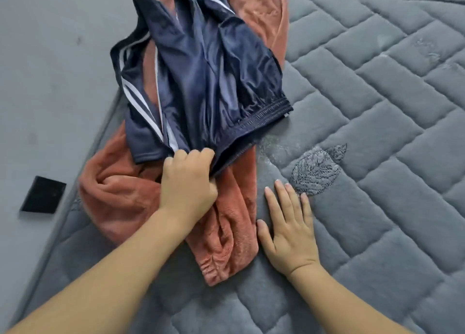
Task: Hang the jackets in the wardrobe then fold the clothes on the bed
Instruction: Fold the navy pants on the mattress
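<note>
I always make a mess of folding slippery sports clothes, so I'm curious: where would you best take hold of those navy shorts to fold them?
By the elastic waistband, coming from the right. It lies exposed on the navy shorts, thick and gathered, probably firmer than the slick fabric. The left hand already grips one end; the right hand, flat on the mattress, is nearest the other.

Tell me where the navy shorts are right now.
In the head view, upper centre-left: the navy shorts lie on the orange garment near the mattress edge, their near corner gripped by the left hand.
</note>
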Demonstrator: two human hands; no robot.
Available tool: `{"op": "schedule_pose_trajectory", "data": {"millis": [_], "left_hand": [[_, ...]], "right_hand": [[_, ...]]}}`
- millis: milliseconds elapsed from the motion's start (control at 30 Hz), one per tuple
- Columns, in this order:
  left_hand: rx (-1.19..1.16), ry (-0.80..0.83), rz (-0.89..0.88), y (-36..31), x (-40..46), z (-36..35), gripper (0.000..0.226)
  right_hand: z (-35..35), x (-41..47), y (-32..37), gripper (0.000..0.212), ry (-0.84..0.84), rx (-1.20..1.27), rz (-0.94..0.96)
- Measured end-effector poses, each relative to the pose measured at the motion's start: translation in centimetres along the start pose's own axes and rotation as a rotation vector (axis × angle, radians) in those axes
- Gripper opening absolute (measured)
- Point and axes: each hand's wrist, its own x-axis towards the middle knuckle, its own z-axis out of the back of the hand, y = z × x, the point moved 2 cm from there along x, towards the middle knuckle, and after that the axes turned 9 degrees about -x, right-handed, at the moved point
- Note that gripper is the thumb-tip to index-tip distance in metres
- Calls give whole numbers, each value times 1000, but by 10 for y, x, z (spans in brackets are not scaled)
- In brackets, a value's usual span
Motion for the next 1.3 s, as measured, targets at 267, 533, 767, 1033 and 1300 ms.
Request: {"op": "schedule_pose_trajectory", "data": {"millis": [267, 533, 767, 1033, 1300], "left_hand": [[-162, -50, -65, -10, -190, -39, 48], [-129, -100, -39, -7, -187, -48, 51], [-115, -108, -41, -6, -185, -50, 51], [-87, -106, -32, -6, -188, -52, 53], [-80, -94, -24, -7, -187, -50, 53]], "right_hand": [[-5, -3, -5, 61, -70, 75, -1], [3, -1, -11, 39, -305, 295, -351], [-6, -2, -15, 38, -250, 436, -373], [-12, -3, -17, 49, -298, 473, -362], [-4, -3, -12, 56, -365, 514, -331]]}}
